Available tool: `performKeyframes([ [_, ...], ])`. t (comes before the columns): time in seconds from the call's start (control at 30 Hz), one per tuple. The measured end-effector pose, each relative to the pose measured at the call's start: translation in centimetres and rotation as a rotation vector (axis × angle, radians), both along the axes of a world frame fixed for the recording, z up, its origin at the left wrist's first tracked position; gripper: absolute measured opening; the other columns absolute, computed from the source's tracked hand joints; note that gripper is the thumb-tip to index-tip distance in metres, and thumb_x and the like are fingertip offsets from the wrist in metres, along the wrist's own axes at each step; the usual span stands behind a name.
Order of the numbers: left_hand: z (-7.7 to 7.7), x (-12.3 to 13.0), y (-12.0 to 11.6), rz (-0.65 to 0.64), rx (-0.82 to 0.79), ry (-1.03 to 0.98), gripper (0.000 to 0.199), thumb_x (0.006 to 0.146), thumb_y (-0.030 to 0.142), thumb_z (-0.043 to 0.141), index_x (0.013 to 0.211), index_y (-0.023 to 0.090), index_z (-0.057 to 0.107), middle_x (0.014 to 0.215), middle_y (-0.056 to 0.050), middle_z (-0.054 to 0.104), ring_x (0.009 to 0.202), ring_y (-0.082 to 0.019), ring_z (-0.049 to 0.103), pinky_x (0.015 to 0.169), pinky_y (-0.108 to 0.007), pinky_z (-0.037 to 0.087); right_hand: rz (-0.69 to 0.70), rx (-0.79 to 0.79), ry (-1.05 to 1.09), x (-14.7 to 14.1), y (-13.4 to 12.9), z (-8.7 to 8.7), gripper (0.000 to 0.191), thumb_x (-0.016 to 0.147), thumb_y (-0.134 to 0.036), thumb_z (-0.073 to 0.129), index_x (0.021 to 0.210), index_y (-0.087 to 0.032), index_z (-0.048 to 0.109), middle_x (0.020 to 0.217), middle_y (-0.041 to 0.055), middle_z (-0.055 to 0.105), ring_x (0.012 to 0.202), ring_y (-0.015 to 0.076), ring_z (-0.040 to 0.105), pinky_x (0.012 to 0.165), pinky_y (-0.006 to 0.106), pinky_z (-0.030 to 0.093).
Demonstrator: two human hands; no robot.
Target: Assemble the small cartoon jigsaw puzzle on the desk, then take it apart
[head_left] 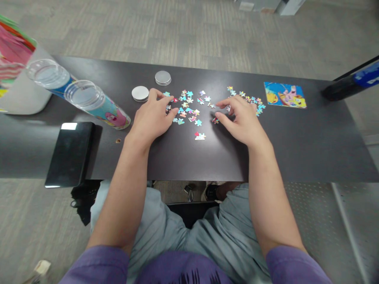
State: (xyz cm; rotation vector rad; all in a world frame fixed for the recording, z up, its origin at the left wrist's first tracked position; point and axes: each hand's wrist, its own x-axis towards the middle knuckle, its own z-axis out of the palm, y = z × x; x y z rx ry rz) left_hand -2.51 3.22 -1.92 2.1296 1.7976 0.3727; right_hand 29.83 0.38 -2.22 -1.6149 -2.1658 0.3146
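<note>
The dark table [296, 150] runs across in front of me, and I sit close against its near edge so both forearms can rest on it and my hands work flat on the top. Far left stands a white container [26, 98] with bright paper in it, and beside it two clear tubes [97, 104] lie on their sides with open mouths toward me, out of the working space. A black phone [71, 152] lies near my left elbow, hanging partly over the table's edge. To the far right sits a finished puzzle picture [284, 94], set apart from the loose pieces. Two round silver lids [140, 93] lie just beyond my left hand [151, 118], which rests palm down with fingers loosely spread, its tips touching the edge of the scattered puzzle pieces [189, 108]; it grips nothing that I can see. My right hand [239, 120] also lies low, fingers narrowly parted, forefinger and thumb close about a small reddish piece [215, 120], touching rather than lifting it. One joined pair of pieces [200, 136] lies alone nearer me, between my hands. Nothing blocks either hand.
</note>
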Motion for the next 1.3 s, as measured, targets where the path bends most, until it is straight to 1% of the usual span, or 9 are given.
performKeyframes([
  [0.1,-0.7,-0.2,0.1,-0.011,0.039,-0.002,0.059,0.122,0.047,0.071,0.177,0.029,0.083,0.178,-0.02,0.069,0.152,-0.045,0.081,0.137,-0.06,0.065,0.05,-0.012,-0.024,-0.5,0.0,-0.1,0.04,0.122,-0.042,0.067,0.157,-0.041,0.086,0.164,0.0148,0.086,0.148,0.0536,0.079,0.128,0.079,0.057],
  [0.2,-2.1,-0.7,0.3,-0.012,0.127,-0.053,0.053,0.116,0.048,0.078,0.166,0.032,0.087,0.173,-0.018,0.072,0.141,-0.044,0.083,0.131,-0.061,0.068,0.099,-0.03,-0.014,-0.6,0.2,-0.4,0.05,0.122,-0.047,0.066,0.17,-0.045,0.083,0.179,0.0098,0.081,0.166,0.0579,0.069,0.132,0.087,0.055],
  [0.37,-3.6,-1.5,0.6,-0.02,0.222,-0.206,0.043,0.107,0.045,0.087,0.149,0.037,0.089,0.16,-0.008,0.075,0.112,-0.03,0.082,0.118,-0.05,0.072,0.067,-0.043,0.03,0.0,0.7,-1.2,0.066,0.12,-0.052,0.067,0.186,-0.048,0.072,0.184,0.009,0.079,0.164,0.0619,0.067,0.134,0.095,0.05],
  [0.47,-3.2,-1.6,0.4,-0.019,0.209,-0.24,0.04,0.107,0.041,0.085,0.146,0.037,0.088,0.156,-0.006,0.076,0.089,-0.021,0.074,0.113,-0.045,0.071,0.0,-0.033,0.055,0.8,1.0,-1.4,0.067,0.119,-0.046,0.064,0.185,-0.048,0.072,0.183,0.0086,0.079,0.16,0.0602,0.07,0.137,0.096,0.047],
  [0.57,-2.5,-1.5,0.2,-0.029,0.173,-0.25,0.038,0.107,0.039,0.084,0.145,0.034,0.088,0.151,-0.006,0.078,0.082,-0.02,0.07,0.111,-0.048,0.071,-0.028,-0.039,0.047,1.4,1.2,-1.2,0.058,0.116,-0.04,0.065,0.171,-0.046,0.082,0.172,0.0095,0.085,0.159,0.06,0.07,0.138,0.095,0.046],
  [0.67,-2.1,-1.3,0.2,-0.07,0.137,-0.319,0.04,0.108,0.033,0.08,0.147,0.031,0.089,0.147,-0.008,0.077,0.085,-0.022,0.074,0.111,-0.049,0.072,-0.022,-0.053,0.035,1.7,1.3,-1.1,0.049,0.113,-0.038,0.066,0.157,-0.046,0.087,0.162,0.0078,0.089,0.159,0.0584,0.07,0.138,0.092,0.046],
  [0.87,-1.9,-1.4,0.5,-0.119,0.127,-0.395,0.041,0.111,0.029,0.076,0.15,0.032,0.088,0.149,-0.009,0.08,0.101,-0.024,0.08,0.112,-0.045,0.074,-0.028,-0.063,0.01,1.5,1.2,-0.5,0.045,0.111,-0.041,0.068,0.152,-0.043,0.088,0.158,0.0122,0.089,0.156,0.059,0.072,0.132,0.091,0.049],
  [1.07,-1.2,-1.5,0.4,-0.156,0.099,-0.411,0.037,0.11,0.03,0.079,0.146,0.033,0.089,0.152,-0.01,0.084,0.112,-0.028,0.085,0.108,-0.046,0.076,0.01,-0.11,0.082,1.5,0.8,0.7,0.016,0.113,-0.052,0.075,0.121,-0.047,0.089,0.15,0.0113,0.088,0.154,0.0536,0.071,0.132,0.087,0.045],
  [1.3,-0.6,-0.9,-0.3,-0.167,0.098,-0.443,0.034,0.11,0.032,0.079,0.144,0.033,0.088,0.154,-0.011,0.084,0.137,-0.034,0.084,0.109,-0.048,0.078,0.048,-0.126,0.09,1.1,0.5,0.8,0.016,0.111,-0.057,0.079,0.111,-0.045,0.089,0.144,0.0119,0.087,0.145,0.0524,0.074,0.13,0.086,0.044],
])
